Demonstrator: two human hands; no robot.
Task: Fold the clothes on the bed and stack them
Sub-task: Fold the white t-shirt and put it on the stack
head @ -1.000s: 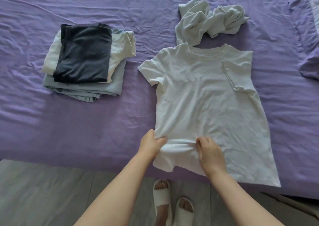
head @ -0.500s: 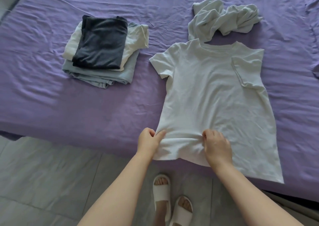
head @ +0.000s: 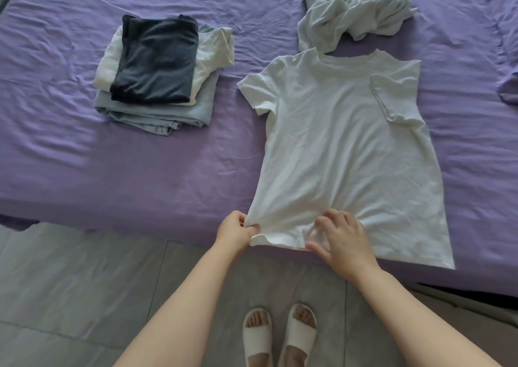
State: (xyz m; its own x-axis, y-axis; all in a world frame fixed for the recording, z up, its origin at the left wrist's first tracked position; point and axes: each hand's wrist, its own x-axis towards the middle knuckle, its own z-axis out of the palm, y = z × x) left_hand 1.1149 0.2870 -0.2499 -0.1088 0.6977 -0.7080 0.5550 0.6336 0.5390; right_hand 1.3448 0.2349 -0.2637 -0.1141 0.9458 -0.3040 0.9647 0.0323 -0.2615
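left hand [head: 235, 230] pinching white T-shirt [head: 336, 142] hem

From my remote view, the T-shirt [head: 336, 147] lies flat on the right half of the bed [head: 168, 170], collar away from me and hem at the near edge, with the crumpled garment [head: 353, 16] directly behind its collar. The folded stack [head: 162, 72] sits well apart to the left on the bed, its top garment [head: 157, 60] resting on two wider folded pieces. At the hem I see the left hand [head: 235, 230] on the left corner and the right hand [head: 340, 237] just to its right, with the slippers [head: 277, 335] on the floor [head: 70, 282] in front of the bed.
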